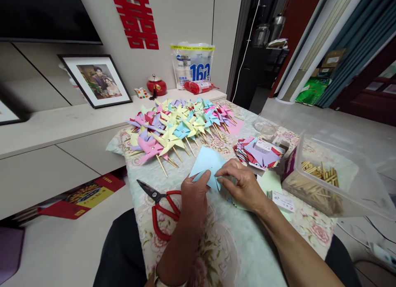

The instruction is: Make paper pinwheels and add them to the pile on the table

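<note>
A light blue paper square (206, 161) with cut corners is held just above the flowered tablecloth (222, 241). My left hand (193, 198) pinches its near left edge, and my right hand (243, 184) pinches a folded flap at its near right corner. Both hands are closed on the paper. Red-handled scissors (162, 208) lie on the cloth just left of my left hand.
A heap of finished paper pinwheels on sticks (177, 126) lies at the table's far end. A stack of coloured paper squares (258, 153) and a clear plastic box of wooden sticks (328, 177) sit at the right. A low white cabinet (62, 126) runs along the left.
</note>
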`<state>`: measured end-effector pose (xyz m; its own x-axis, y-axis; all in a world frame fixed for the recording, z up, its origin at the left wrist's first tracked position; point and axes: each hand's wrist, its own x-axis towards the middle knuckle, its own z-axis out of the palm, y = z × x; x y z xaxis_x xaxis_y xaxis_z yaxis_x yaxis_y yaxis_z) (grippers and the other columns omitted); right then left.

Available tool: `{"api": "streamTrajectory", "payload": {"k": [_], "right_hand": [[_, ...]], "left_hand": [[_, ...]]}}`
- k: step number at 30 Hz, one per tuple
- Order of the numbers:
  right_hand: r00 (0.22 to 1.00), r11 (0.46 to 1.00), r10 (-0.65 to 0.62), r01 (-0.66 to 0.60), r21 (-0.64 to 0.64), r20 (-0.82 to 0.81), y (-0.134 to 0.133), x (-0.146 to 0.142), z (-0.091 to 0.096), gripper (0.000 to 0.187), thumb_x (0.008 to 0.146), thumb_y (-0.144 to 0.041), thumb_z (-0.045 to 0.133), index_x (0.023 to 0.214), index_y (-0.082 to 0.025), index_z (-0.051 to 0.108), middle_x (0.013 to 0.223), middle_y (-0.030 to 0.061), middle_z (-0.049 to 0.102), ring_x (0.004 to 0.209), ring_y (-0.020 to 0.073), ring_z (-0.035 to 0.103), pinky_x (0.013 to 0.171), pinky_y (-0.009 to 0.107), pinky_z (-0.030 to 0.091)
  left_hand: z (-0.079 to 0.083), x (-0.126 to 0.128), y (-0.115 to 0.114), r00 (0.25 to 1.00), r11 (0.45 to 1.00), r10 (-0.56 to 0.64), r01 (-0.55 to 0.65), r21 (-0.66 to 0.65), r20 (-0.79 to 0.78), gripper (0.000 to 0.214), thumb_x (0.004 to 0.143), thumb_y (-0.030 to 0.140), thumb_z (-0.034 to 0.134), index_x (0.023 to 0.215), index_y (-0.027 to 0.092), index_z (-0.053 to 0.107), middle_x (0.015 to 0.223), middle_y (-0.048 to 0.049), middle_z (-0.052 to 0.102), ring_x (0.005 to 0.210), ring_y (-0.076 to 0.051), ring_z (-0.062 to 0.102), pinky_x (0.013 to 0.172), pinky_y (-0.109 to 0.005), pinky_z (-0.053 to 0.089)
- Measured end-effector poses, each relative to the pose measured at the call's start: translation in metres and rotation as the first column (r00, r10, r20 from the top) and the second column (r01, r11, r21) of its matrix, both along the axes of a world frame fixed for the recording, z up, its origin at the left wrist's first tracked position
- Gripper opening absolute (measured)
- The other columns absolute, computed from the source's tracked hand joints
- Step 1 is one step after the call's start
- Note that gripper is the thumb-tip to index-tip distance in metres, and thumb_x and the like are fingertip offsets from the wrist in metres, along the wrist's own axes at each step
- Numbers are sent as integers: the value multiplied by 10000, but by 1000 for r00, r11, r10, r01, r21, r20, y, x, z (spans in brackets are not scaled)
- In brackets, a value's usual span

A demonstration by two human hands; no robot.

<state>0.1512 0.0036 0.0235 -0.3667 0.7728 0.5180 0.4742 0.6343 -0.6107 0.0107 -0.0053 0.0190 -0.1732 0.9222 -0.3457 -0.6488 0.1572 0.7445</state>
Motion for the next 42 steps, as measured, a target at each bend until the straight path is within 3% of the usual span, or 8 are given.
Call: {"api": "streamTrajectory", "payload": {"k": [4,8,15,18,26,31,42], "right_hand": [[992,995,62,-70,75,109,0,-2,-2,276,880,-23,535,978,-207,718,851,59,585,838,205,555,724,325,437],[980,990,52,-74,116,190,0,-3,0,185,927,-106,555,917,-202,713,850,62,575,831,209,531,720,333,417],[989,994,85,-93,59,124,-3,-3,4,129,925,-126,581,878,-179,689,842,60,577,837,202,539,737,328,426],[995,996,84,-84,1,59,-4,-4,4,93,904,-121,617,883,-184,682,845,51,586,838,196,551,742,322,435],[999,984,-40,33,-177,-36,-4,-7,5,120,893,-161,617,788,-192,668,798,29,603,793,178,566,717,308,430],[989,961,-138,121,-247,-51,-5,-9,6,141,870,-184,626,731,-191,649,747,9,584,734,161,547,666,284,407],[975,941,-211,186,-283,-63,-2,-5,3,128,833,-164,647,707,-185,651,716,-7,571,694,145,541,639,269,395]], "left_hand": [[0,-2,0,1000,999,12,-11,-39,11,246,514,221,820,724,163,704,679,13,696,604,-136,599,589,-249,459],[-1,-1,-1,999,1000,4,-3,-28,40,241,510,211,831,696,172,684,678,20,677,612,-133,587,583,-246,447],[2,0,-1,995,992,-78,71,101,67,274,580,256,836,801,168,700,744,-6,710,655,-156,612,632,-268,470],[1,0,-1,994,993,-78,71,95,73,294,593,274,842,824,162,698,764,-15,718,674,-167,628,664,-282,487],[0,2,-1,998,999,3,-6,43,55,306,561,261,851,785,166,666,755,-2,700,705,-161,622,675,-277,497],[5,4,-4,1000,997,-14,13,75,8,287,599,258,807,850,186,687,833,-17,727,761,-190,647,683,-284,495],[2,7,-6,998,995,-62,61,74,8,287,637,249,786,884,184,655,775,10,699,667,-155,614,655,-266,475]]}}
